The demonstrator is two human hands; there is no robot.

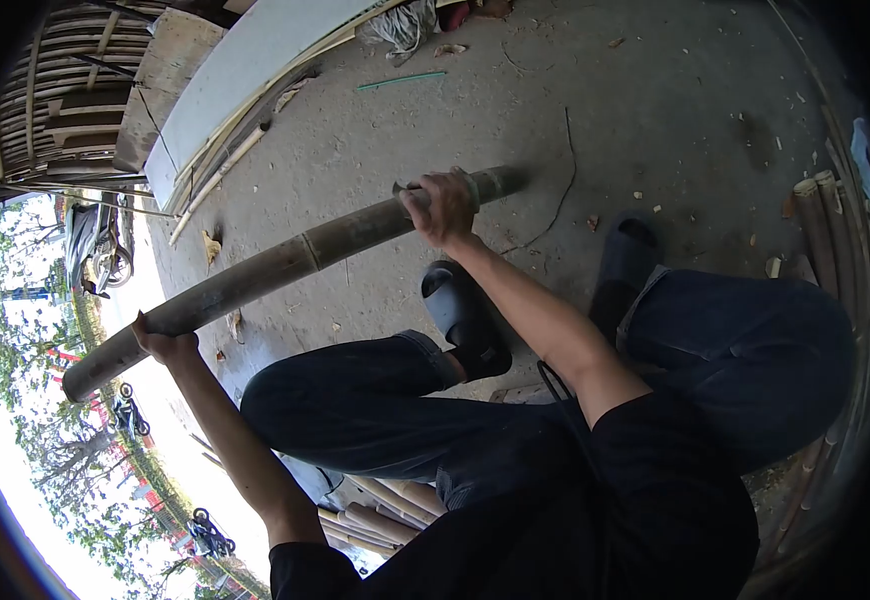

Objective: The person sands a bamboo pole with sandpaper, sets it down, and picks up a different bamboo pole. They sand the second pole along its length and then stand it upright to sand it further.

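A long brown bamboo pole (275,270) runs slantwise across the view, its far end resting on the concrete floor near the upper middle. My left hand (160,340) cups the pole from below near its raised lower-left end. My right hand (442,205) grips the pole near its far end, fingers wrapped over the top, with what looks like a small tool handle pressed against the bamboo. My legs in dark jeans and grey slippers (465,315) are below the pole.
White boards and bamboo strips (245,90) lean at the upper left. More bamboo poles (835,240) stand along the right edge, and cut pieces (380,505) lie under my legs. Motorbikes (95,240) are parked outside at left. Chips litter the concrete floor (655,110).
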